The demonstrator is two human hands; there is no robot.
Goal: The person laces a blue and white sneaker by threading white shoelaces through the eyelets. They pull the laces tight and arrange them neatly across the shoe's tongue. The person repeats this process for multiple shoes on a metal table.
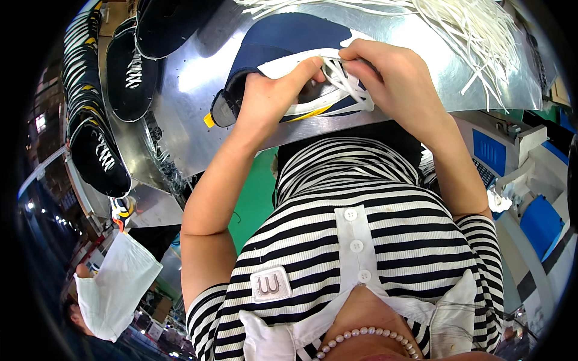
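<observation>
A navy shoe upper (292, 31) with white eyelet panels and a yellow heel tab (209, 120) lies on its side on the metal table. My left hand (270, 96) reaches into its collar, fingers hidden inside, with the thumb pressed on the white eyelet panel. At the far end of the eyelet panel, my right hand (402, 78) pinches a white shoelace (344, 79), its fingertips bent together. Between my two hands, loops of that lace cross the shoe's opening. The lace's tip is hidden by the right fingers.
A thick bundle of loose white laces (469, 36) spreads over the far right of the metal table (195, 75). Black laced shoe uppers (131, 78) lie at the left, beside a long stacked row of uppers (82, 54). Lower left, another person in a white garment (117, 283) is nearby.
</observation>
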